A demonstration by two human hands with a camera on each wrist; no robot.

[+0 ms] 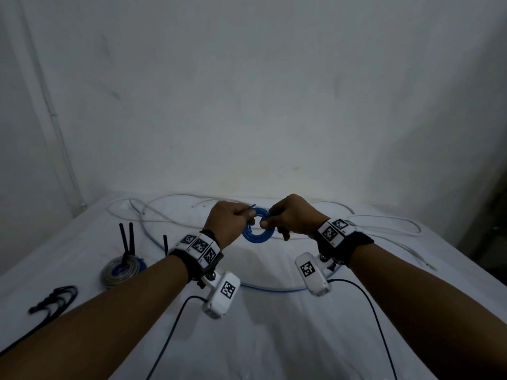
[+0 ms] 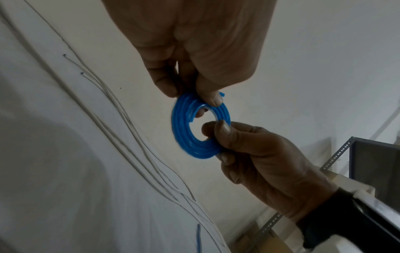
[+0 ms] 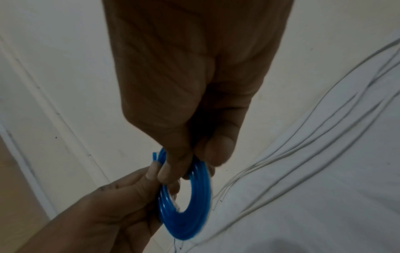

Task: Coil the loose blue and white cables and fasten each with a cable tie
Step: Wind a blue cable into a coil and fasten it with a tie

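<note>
Above the white tabletop [image 1: 274,338], the left hand [image 1: 227,220] and right hand [image 1: 290,218] each pinch a small blue cable coil [image 1: 258,229] in a tight grip; loosening either pinch could likely let the untied coil spring apart.

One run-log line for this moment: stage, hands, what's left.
stage: coiling blue cable | left hand: pinches coil | right hand: pinches coil | tie: none seen on it | white cables: loose on table
</note>
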